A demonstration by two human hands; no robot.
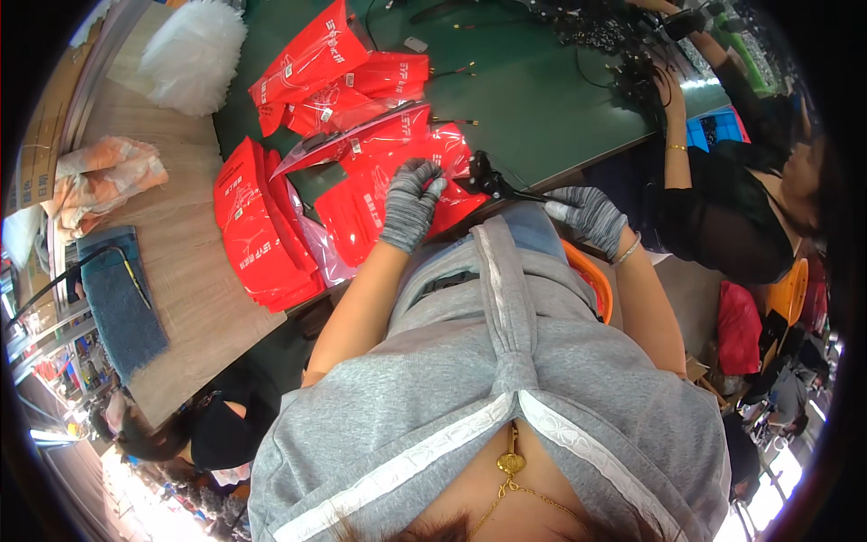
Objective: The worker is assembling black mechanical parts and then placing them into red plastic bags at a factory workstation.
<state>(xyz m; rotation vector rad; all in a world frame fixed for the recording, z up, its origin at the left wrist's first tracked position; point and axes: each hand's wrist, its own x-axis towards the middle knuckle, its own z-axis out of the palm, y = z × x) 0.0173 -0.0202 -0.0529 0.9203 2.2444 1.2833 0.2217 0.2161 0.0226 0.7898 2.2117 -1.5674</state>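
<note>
My left hand (411, 206), in a grey striped glove with bare fingertips, is closed on the edge of a red plastic bag (364, 203) at the front of the green table. Just right of it, a black brake lever (488, 177) points its clamp end toward the bag's opening. My right hand (587, 217), gloved the same way, pinches the lever's far end between thumb and fingers. More red bags (312, 68) lie behind, some with thin wires (456, 70) sticking out. A stack of flat red bags (257, 230) rests to the left of my left hand.
The green table (533, 99) joins a wood-look board (194, 262) on the left, holding a blue cloth (122, 298), a patterned cloth (108, 176) and a white fluffy bundle (194, 56). At right, a co-worker's arm (677, 135) reaches over a pile of black parts (632, 77).
</note>
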